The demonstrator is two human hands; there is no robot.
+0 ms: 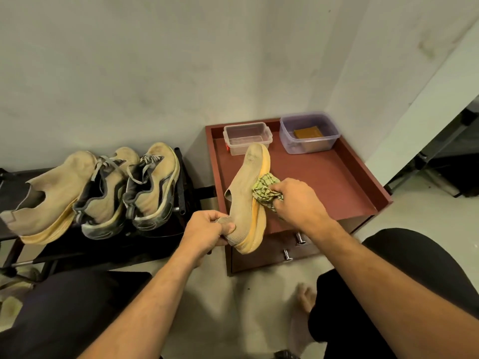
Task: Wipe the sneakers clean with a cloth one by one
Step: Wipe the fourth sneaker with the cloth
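A beige slip-on sneaker [247, 187] with an orange sole is held over the red cabinet, toe pointing away. My left hand [207, 228] grips its heel. My right hand [298, 200] holds a bunched green patterned cloth [265, 191] against the orange sole on the shoe's right side. Three more sneakers stand on a black rack at the left: a matching beige slip-on [49, 195] and a laced grey-and-beige pair [103, 195] [153, 187].
The red cabinet top [337, 182] has a raised rim and carries a small lidless clear box [247, 137] and a purple-tinted tub [309, 136] with a brown block inside. Metal drawer knobs [299, 239] face me. My knees and a bare foot [305, 299] are below.
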